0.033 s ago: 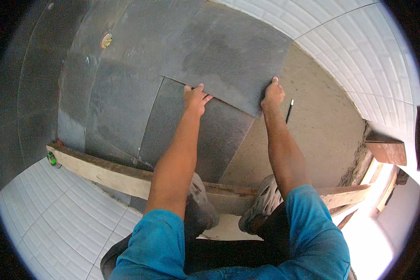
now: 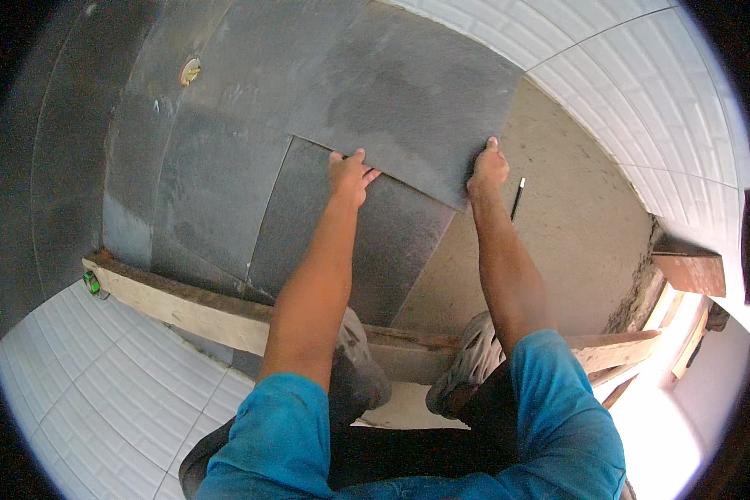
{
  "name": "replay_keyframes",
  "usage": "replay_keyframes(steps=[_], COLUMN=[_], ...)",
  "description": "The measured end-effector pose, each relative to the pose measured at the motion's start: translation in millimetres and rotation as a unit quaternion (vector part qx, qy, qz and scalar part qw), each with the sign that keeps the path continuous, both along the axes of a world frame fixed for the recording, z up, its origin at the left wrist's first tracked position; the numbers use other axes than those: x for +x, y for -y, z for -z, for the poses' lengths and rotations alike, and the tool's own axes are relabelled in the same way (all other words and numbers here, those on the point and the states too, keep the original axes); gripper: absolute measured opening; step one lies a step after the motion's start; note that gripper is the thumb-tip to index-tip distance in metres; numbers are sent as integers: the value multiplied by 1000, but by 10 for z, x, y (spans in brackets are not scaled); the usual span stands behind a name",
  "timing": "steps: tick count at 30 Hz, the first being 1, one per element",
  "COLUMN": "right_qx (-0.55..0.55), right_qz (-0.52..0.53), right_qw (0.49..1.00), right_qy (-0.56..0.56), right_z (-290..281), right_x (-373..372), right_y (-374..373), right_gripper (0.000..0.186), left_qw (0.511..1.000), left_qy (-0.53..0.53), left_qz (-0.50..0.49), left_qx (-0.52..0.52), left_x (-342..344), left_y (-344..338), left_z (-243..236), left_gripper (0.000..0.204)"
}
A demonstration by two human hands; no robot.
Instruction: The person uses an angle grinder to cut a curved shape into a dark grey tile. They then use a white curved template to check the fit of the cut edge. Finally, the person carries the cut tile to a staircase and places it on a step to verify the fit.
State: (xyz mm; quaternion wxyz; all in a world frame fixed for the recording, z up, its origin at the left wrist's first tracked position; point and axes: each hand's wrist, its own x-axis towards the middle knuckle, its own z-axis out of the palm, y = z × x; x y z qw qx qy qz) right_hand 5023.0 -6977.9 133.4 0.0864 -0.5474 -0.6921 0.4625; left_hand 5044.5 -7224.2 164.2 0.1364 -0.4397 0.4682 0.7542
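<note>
A large dark grey tile (image 2: 417, 100) lies against the white tiled wall, its near edge overlapping or just above another dark tile (image 2: 333, 242). My left hand (image 2: 350, 177) has its fingers at the near edge of the large tile, with thumb and fingers closed about it. At the right edge, close to the near corner, my right hand (image 2: 487, 170) grips the same tile with the thumb on top. A thin black marker-like stick with a pale tip (image 2: 518, 198) lies on the bare screed (image 2: 575, 225) beside my right wrist.
A wooden plank (image 2: 192, 304) runs across in front of my feet, with a green tape measure (image 2: 91, 282) at its left end. A round opening (image 2: 190, 72) sits among the grey tiles. White wall tiles (image 2: 625, 100) border the right, near a brown block (image 2: 690, 271).
</note>
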Motion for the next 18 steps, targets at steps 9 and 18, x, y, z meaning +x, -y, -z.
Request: replay_keyframes(steps=[9,18], right_qx=[-69,-19], right_qz=[-8,-10], right_qw=[997,1000], right_qy=[29,13], right_z=[59,131], right_x=[14,-1], right_y=[-75,-3], right_gripper=[58,38], left_qw=[995,996], left_qy=[0,-2], left_qz=[89,85], left_qx=[-51,-22], left_x=[-100,-144], left_y=[159,451], left_z=[343,595], left_gripper=[47,39])
